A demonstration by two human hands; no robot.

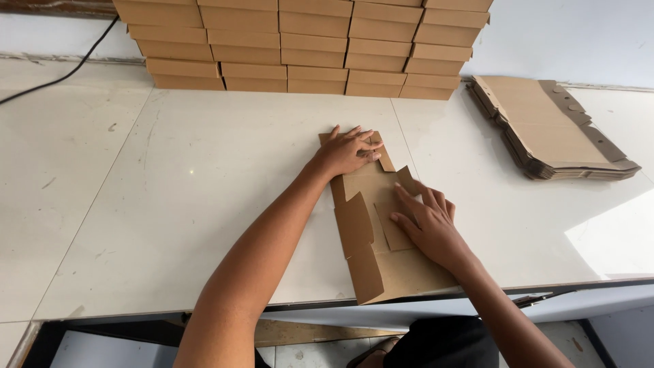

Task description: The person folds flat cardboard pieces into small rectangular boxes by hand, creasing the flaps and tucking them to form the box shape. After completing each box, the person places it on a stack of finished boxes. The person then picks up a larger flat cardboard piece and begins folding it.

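Note:
A flat brown cardboard box blank (381,269) lies on the white tiled surface (204,184), its near end hanging over the front edge. My left hand (346,151) presses flat on the blank's far end, fingers together over a flap. My right hand (426,221) rests on the middle of the blank, fingers spread and pushing down a small inner flap. One side panel on the left of the blank stands slightly raised. Neither hand grips anything.
A wall of folded brown boxes (306,44) is stacked along the back. A pile of flat cardboard blanks (552,129) lies at the right. A black cable (61,75) runs across the back left. The floor and a dark object show below the front edge.

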